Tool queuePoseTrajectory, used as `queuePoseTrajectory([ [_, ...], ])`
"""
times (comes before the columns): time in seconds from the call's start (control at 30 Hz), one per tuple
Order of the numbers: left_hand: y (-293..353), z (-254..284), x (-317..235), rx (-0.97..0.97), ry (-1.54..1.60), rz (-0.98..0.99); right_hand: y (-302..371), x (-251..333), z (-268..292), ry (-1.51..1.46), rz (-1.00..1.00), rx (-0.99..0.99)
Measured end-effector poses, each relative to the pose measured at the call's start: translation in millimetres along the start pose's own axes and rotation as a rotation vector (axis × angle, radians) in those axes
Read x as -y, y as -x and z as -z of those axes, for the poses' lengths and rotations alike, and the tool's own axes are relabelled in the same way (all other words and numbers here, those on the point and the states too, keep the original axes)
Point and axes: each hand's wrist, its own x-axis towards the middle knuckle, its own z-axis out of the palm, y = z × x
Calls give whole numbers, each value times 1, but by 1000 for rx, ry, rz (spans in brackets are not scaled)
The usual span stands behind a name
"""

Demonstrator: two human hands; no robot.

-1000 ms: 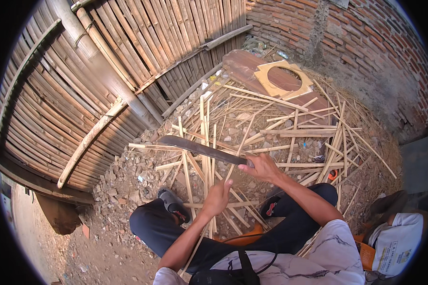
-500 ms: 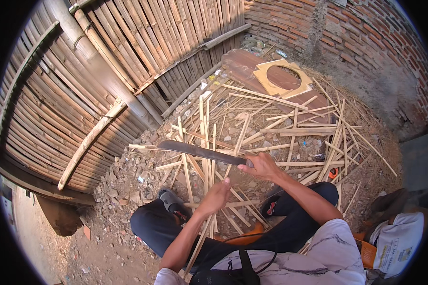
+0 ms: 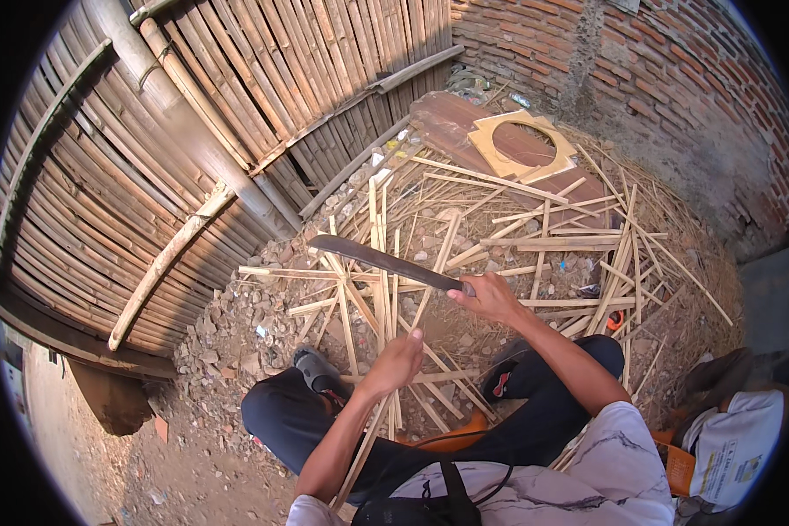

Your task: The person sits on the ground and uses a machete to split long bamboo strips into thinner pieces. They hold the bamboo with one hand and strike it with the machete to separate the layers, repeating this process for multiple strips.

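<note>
My right hand point(image 3: 489, 296) grips the handle of a machete point(image 3: 381, 260). Its long dark blade points to the upper left, above the scattered bamboo strips. Closer to my body, my left hand point(image 3: 396, 361) is closed around a pale bamboo strip point(image 3: 360, 463). That strip runs from beside my left forearm up through the fist, its far part passing toward the machete. Blade and left hand are apart. Several more split bamboo strips point(image 3: 383, 302) lie crossed on the ground in front of me, partly hidden by the blade and my hands.
A yellowish board with a round hole point(image 3: 480, 140) rests on a brown panel point(image 3: 438, 118) at the back. Bamboo fencing point(image 3: 263, 70) stands left, a brick wall point(image 3: 649, 79) right. Stony rubble point(image 3: 228, 342) covers the ground. A white sack point(image 3: 736, 451) sits at lower right.
The machete has moved slightly right, and its tip has risen. My right hand has shifted a little right and up with it. My left hand stays almost in place.
</note>
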Motion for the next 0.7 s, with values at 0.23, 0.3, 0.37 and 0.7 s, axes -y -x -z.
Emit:
queuePoseTrajectory([
  [0.23, 3, -6, -7, 39, -23, 104, -7, -39, 9, -29, -169, -131],
  [0.3, 1, -6, -4, 29, -19, 68, -1, -7, 7, -23, -130, 33],
  [0.37, 2, -7, -2, 4, -70, 26, 6, -1, -3, 10, 38, 50],
  [0.7, 12, 1, -5, -49, -236, -39, -19, -174, 24, -512, -856, -349],
])
